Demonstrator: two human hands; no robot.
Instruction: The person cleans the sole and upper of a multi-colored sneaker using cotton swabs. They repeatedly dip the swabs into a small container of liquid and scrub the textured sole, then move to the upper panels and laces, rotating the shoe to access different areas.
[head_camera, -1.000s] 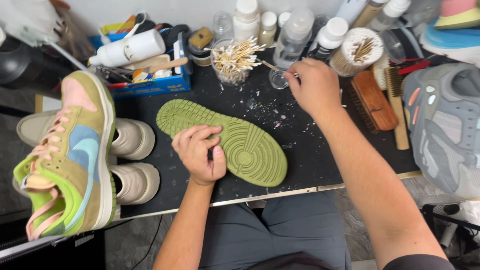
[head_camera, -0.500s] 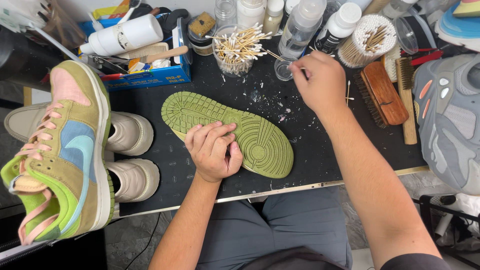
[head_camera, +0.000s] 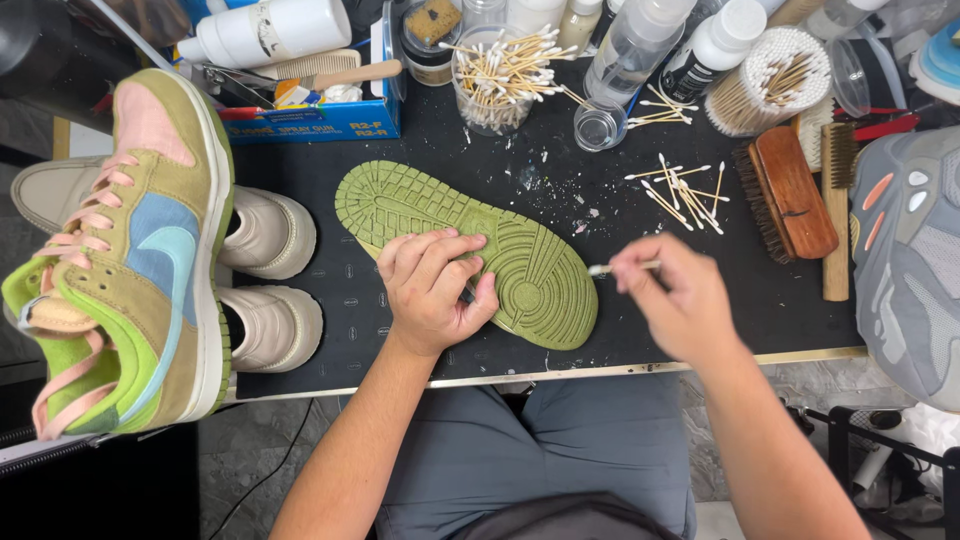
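At the centre of the frame, on the black work mat (head_camera: 330, 330), an olive-green rubber shoe sole (head_camera: 520, 270) lies tread up. The right hand (head_camera: 680, 305) has come back from the small clear cup (head_camera: 600, 125) at upper middle, so swabbing can begin; its fingers pinch a thin cotton swab (head_camera: 620, 268) just beside the sole. The left hand (head_camera: 435, 290) stays clamped on the sole, fingers curled over its midsection.
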